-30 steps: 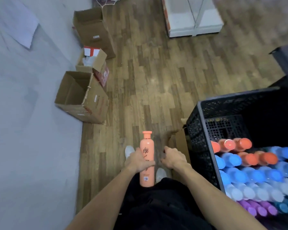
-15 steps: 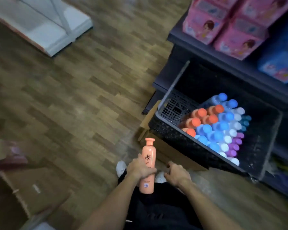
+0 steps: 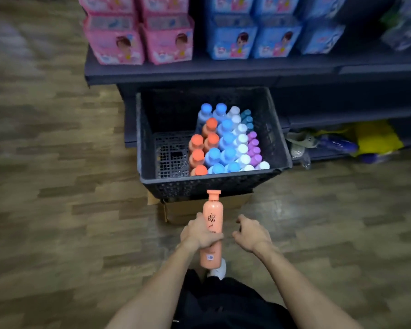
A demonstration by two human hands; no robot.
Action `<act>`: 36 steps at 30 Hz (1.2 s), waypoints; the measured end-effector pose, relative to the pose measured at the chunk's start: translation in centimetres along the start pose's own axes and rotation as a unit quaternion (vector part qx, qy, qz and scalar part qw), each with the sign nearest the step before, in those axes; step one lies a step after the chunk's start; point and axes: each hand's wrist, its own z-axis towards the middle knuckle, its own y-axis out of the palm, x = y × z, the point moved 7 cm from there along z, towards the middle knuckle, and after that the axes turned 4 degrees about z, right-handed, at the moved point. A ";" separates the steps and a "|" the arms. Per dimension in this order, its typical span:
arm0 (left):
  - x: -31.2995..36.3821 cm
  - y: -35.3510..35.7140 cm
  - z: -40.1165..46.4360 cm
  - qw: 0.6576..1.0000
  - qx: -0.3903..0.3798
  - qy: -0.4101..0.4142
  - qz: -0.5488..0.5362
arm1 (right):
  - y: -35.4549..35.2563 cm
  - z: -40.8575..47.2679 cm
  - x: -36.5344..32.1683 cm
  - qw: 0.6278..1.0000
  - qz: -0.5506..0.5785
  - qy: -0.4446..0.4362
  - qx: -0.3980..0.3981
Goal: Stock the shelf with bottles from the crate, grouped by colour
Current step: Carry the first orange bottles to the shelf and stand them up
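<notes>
Since half a sec ago the view has swung from the floor to face the shelving square on, crate now dead ahead; hands & bottle sit much as they did; the left hand (image 3: 201, 233) wraps the waist of a slim, smooth orange plastic bottle w/ a flat orange cap (image 3: 211, 230), held upright, cap pointing at the crate; the right hand (image 3: 250, 233) is just right of it, fingers loosely curled, holding nothing.

Step, as I read it: one orange bottle picked, not yet shelved; next move needs a free shelf spot for orange stock, then a lift up & fwd past the crate.

Black lattice-walled plastic crate (image 3: 150, 138) lies ahead of the left grip, on a cardboard box (image 3: 188, 210); inside, round-capped bottles (image 3: 226, 143) stand in colour rows: orange, blue, white, purple, teal; dark metal shelf (image 3: 180, 72) beyond carries glossy pink (image 3: 138, 32) & blue packs (image 3: 259, 32); wood-plank floor (image 3: 57, 186) below.
</notes>
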 end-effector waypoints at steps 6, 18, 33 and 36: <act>3.9 -2.9 -1.2 0.998 0.059 0.032 0.013 | -4.5 0.6 -1.7 0.994 0.031 -0.085 0.069; 13.1 -20.0 -5.0 0.954 0.276 0.117 -0.023 | -22.3 -0.7 -10.7 0.934 0.003 -0.284 0.219; 27.4 -53.3 -17.8 0.798 0.541 0.266 -0.004 | -51.8 -13.0 -30.3 0.778 -0.061 -0.380 0.497; 28.0 -57.8 -19.6 0.778 0.560 0.284 -0.016 | -55.2 -14.5 -33.5 0.769 -0.058 -0.380 0.510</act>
